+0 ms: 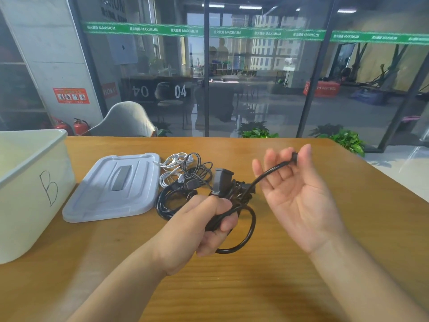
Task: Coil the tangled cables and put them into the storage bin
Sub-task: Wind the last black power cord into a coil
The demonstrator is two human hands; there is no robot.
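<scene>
My left hand (204,226) is closed around a bundle of thick black cable (249,226) that loops below and to the right of the fist. One strand of the same cable rises to my right hand (299,194), which is raised palm up and pinches the cable's end between thumb and fingertips. Behind my hands lies a tangle of thin black and white cables (183,173) with a black power adapter (220,180) on the wooden table (325,263). The white storage bin (30,187), marked "B", stands at the left edge.
The bin's grey lid (113,187) lies flat between the bin and the tangled cables. A glass wall, a pale chair (125,119) and potted plants (257,131) are beyond the table's far edge.
</scene>
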